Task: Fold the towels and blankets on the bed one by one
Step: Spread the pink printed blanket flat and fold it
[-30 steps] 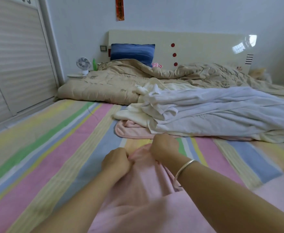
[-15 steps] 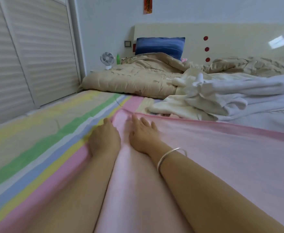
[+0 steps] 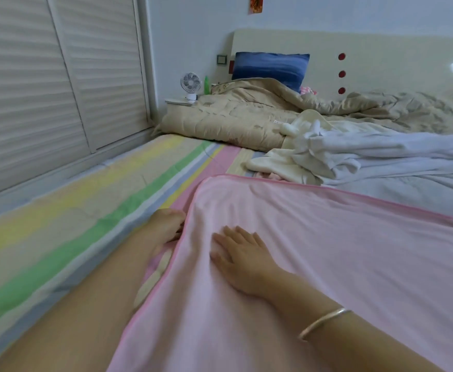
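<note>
The pink towel [image 3: 314, 264] lies spread flat over the near part of the striped bed [image 3: 67, 210], along its left side. The right hand [image 3: 242, 257] rests on it palm down, fingers straight. The left hand [image 3: 166, 228] sits at the left hem with fingers curled (pinching or merely touching, I cannot tell). The towel looks light, soft and limp, and is best taken by its hemmed corners. Farther up lie a white blanket [image 3: 381, 154] and a tan quilt [image 3: 233, 116], with a blue pillow [image 3: 271, 67] at the head edge.
</note>
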{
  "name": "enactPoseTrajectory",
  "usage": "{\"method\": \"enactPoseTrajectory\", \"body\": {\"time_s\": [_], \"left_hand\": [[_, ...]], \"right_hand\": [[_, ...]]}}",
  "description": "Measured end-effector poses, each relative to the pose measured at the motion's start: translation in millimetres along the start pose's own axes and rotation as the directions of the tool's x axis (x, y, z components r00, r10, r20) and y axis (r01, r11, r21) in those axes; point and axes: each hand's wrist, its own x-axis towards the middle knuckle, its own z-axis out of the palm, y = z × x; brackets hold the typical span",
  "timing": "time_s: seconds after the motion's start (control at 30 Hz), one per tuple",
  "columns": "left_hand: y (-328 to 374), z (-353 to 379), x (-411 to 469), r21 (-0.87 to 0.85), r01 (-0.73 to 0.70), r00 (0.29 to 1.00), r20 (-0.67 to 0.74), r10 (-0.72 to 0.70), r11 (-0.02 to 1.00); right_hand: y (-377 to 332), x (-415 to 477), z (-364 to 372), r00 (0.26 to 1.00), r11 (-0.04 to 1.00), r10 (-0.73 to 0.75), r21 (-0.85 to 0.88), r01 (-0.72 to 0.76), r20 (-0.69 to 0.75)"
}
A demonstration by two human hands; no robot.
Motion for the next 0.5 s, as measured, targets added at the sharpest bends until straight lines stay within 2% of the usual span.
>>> {"method": "enactPoseTrajectory", "body": {"time_s": [0.13, 0.27, 0.33, 0.4, 0.47, 0.5], "left_hand": [[-6, -27, -96, 0.055, 0.080, 0.990, 0.108, -0.085, 0.995], [-21, -59, -182, 0.190, 0.162, 0.981, 0.078, -0.180, 0.968], [-30, -68, -207, 0.278, 0.191, 0.973, 0.072, -0.218, 0.941], [-38, -77, -227, 0.451, 0.129, 0.988, 0.020, -0.154, 0.883], [-45, -85, -239, 0.658, 0.073, 0.990, -0.136, 0.023, 0.749], [-47, -88, -245, 0.721, 0.079, 0.974, -0.201, 0.100, 0.688]], "right_hand": [[-46, -81, -1, 0.996, 0.999, 0.001, 0.038, -0.004, 0.091], [-99, -159, -2, 0.995, 0.994, -0.049, 0.105, 0.040, 0.086], [-124, -184, 11, 0.996, 0.996, -0.053, 0.075, 0.047, 0.067], [-154, -203, 30, 0.997, 0.998, -0.054, -0.023, 0.055, 0.046], [-179, -215, 41, 0.996, 0.996, -0.082, -0.024, 0.083, 0.018], [-187, -221, 45, 0.990, 0.990, -0.143, 0.006, 0.143, -0.001]]}}
